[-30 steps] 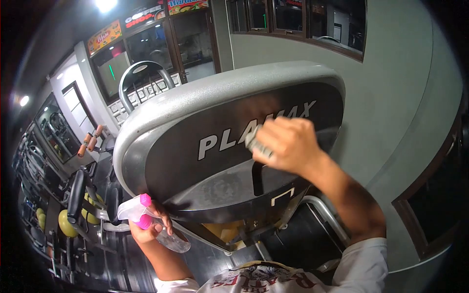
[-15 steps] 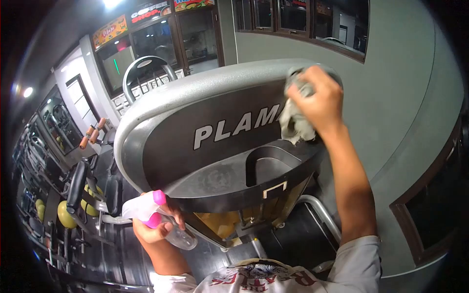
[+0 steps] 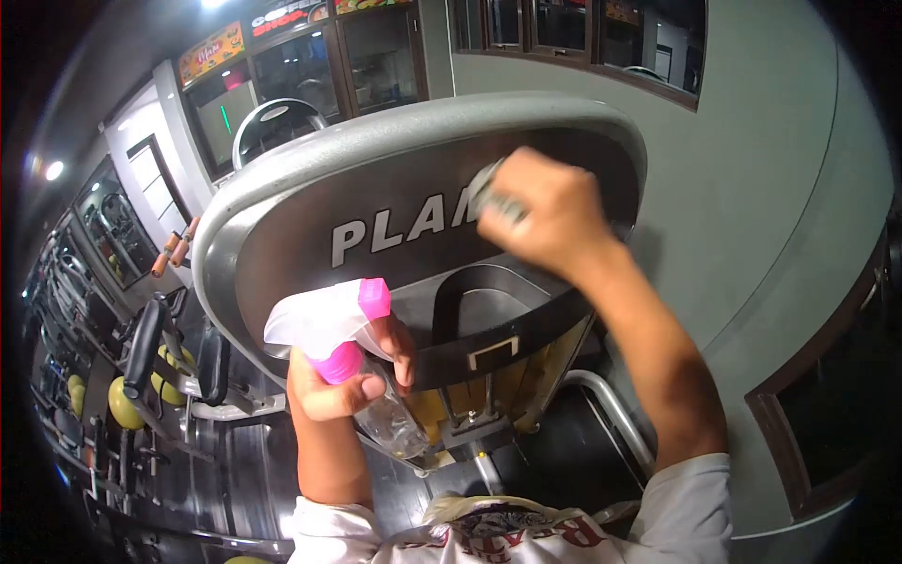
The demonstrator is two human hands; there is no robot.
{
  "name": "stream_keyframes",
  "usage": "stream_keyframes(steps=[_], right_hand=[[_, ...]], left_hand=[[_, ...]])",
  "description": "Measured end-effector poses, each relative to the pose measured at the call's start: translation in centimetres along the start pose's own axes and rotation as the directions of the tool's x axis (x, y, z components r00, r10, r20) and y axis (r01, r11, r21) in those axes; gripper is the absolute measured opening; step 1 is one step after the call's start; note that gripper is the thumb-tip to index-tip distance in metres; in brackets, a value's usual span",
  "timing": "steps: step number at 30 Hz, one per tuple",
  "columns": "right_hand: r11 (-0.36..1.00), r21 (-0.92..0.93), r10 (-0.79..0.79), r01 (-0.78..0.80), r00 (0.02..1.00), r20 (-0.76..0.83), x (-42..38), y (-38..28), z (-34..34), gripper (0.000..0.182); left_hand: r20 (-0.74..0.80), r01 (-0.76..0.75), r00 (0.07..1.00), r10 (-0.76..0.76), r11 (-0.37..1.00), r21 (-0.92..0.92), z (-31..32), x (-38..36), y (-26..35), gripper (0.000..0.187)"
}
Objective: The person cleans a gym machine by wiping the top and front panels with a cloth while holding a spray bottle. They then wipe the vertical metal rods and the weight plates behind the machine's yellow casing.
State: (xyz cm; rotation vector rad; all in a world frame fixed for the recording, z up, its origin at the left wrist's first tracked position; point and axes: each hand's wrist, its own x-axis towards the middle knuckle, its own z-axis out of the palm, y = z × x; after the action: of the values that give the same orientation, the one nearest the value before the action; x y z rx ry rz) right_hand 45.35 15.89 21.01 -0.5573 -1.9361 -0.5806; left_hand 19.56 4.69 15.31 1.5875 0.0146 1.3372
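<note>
Since the frame half a second back, the right hand [image 3: 550, 211] has come left with its cloth [image 3: 485, 191], off the panel's right end and onto the lettering [image 3: 404, 226]; the spray bottle [image 3: 322, 317] has moved right, now in front of the panel's lower left. Cloth: bunched in the right fist, fingers closed round it, over the dark panel [image 3: 293, 235], hiding the last letters past "PLAM". Hand slightly blurred; full contact hard to confirm. Bottle: upper part gripped by the left hand [image 3: 343, 395], thumb near, fingers under the pink nozzle, which faces right; cannot tell if the trigger is squeezed. Hands well apart. Panel framed by a thick silver rim [image 3: 413, 132]; just near of it, a ledge with a raised black loop [image 3: 453, 293]. Risks, as judged: a stray squeeze could wet the right forearm, since the nozzle faces that side; the bottle could knock the ledge if the left hand drifts farther; knuckles could scrape the panel if the cloth bunches away from them. Beyond: grey wall [image 3: 752, 169] right, yellow balls [image 3: 127, 404] far left.
</note>
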Motion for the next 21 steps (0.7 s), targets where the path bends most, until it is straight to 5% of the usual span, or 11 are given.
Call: stream_keyframes(steps=[2, 5, 8, 11, 14, 15, 19, 21], right_hand=[[0.974, -0.056, -0.190, 0.218, 0.931, 0.311, -2.1, -2.6, 2.0, 0.019], [0.968, -0.138, -0.178, 0.208, 0.963, 0.202, -0.4, -1.1, 0.9, 0.021], [0.988, -0.048, 0.145, -0.146, 0.989, -0.036, 2.2, 2.8, -2.3, 0.020], [0.997, 0.000, 0.073, -0.073, 0.996, 0.055, 0.7, 1.3, -0.9, 0.020], [0.972, -0.046, -0.208, 0.231, 0.934, 0.291, -1.5, -1.0, 1.2, 0.019], [0.953, -0.067, -0.269, 0.294, 0.930, 0.250, -0.9, -0.2, 0.6, 0.021], [0.996, -0.084, -0.018, 0.014, 0.999, -0.049, 0.8, 3.6, -2.0, 0.020], [0.999, -0.011, 0.036, -0.037, 0.998, -0.053, 0.5, 3.4, -1.6, 0.020]], left_hand=[[-0.035, -0.003, 0.999, 0.003, 1.000, 0.010, 0.3, 0.1, -0.3, 0.038], [-0.050, 0.067, 0.997, -0.063, 0.994, 0.086, 0.0, -0.6, 0.1, 0.041], [-0.032, 0.116, 0.993, -0.113, 0.984, 0.135, -0.9, -1.0, 0.2, 0.043], [-0.059, 0.169, 0.985, -0.162, 0.973, 0.155, -0.6, -1.3, 0.4, 0.043], [-0.065, 0.180, 0.983, -0.172, 0.971, 0.159, -0.4, -1.2, 0.3, 0.042], [-0.069, 0.178, 0.983, -0.169, 0.972, 0.152, -0.4, -1.3, 0.4, 0.041], [-0.042, 0.162, 0.987, -0.157, 0.977, 0.141, -0.7, -1.1, 0.3, 0.039], [-0.061, 0.167, 0.985, -0.161, 0.978, 0.125, -0.6, -1.3, 0.1, 0.039]])
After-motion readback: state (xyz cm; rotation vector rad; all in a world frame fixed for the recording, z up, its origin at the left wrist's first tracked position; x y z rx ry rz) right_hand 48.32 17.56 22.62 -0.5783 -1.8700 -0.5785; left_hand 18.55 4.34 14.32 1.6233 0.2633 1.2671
